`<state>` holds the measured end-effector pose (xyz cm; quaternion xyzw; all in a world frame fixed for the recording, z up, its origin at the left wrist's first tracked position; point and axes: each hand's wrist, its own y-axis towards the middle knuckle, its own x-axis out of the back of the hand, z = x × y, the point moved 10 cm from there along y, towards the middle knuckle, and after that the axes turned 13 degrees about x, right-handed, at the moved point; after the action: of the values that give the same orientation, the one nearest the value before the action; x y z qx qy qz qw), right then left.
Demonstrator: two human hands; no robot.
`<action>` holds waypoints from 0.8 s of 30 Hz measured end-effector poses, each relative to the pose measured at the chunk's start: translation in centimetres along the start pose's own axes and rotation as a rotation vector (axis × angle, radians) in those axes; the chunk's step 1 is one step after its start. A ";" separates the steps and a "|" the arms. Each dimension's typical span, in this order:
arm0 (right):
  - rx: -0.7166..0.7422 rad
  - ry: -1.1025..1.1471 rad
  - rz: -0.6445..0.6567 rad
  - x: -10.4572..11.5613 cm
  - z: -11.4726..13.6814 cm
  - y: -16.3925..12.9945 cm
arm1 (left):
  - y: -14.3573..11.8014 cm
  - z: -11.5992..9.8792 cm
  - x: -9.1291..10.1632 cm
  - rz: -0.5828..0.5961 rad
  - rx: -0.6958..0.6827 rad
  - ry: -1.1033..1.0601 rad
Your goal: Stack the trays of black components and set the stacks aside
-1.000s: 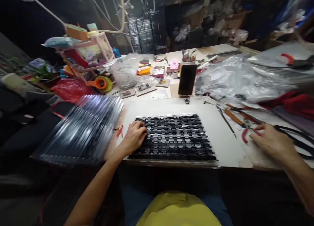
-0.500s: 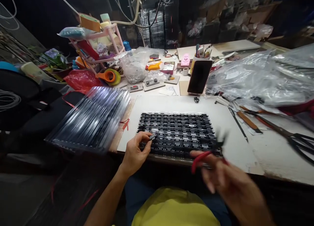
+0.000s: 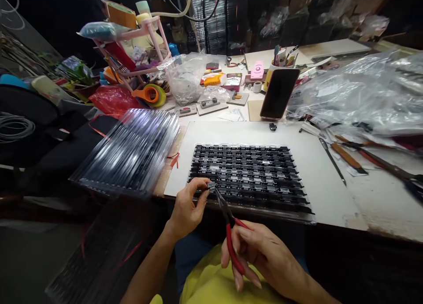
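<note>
Head view: left hand (image 3: 187, 209) at near left corner of tray (image 3: 297, 209), thumb and forefinger pinched on small chip (image 3: 210, 186), held just above tray's front edge. Right hand (image 3: 261, 257) lower, over lap, fingers curled round red handles of pliers (image 3: 228, 220); dark nose angled up and left, tip touching chip at left fingertips. Cannot tell whether nose closed on chip or merely against it.

Tray flat on white board (image 3: 317, 180), filled with rows of black chips, near edge level with desk edge. Left of board, stack of clear tubes (image 3: 128, 152), blurred, tilted across desk corner over dark bag. Behind board, phone (image 3: 279, 99) propped upright, screen dark, small black part (image 3: 272, 127) just in front of it. Right of board, thin tweezers (image 3: 332, 161) lying on desk, beside them brown-handled tools (image 3: 348, 156), then crumpled plastic bags (image 3: 357, 97) heaped along right side. Far left, pink rack (image 3: 132, 53) crowded with odds and ends, orange tape holder (image 3: 150, 94) at its foot, red bag (image 3: 112, 101) near it. Clear bag (image 3: 187, 79) between rack and phone. Yellow shirt (image 3: 211, 286) at bottom centre, under right hand.
</note>
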<state>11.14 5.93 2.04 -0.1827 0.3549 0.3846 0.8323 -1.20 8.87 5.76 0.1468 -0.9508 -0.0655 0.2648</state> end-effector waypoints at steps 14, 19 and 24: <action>0.008 0.011 -0.010 0.3 0.2 0.2 | -0.1 0.4 -0.1 -0.079 0.053 -0.122; 0.013 0.036 -0.010 0.4 0.1 0.2 | -0.2 0.0 -0.3 -0.066 0.041 -0.116; 0.013 0.053 -0.017 0.4 0.1 0.2 | -0.3 0.0 -0.4 -0.054 0.035 -0.118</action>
<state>11.23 6.28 1.78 -0.1902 0.3777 0.3705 0.8270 -0.75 8.74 5.53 0.1729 -0.9615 -0.0647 0.2038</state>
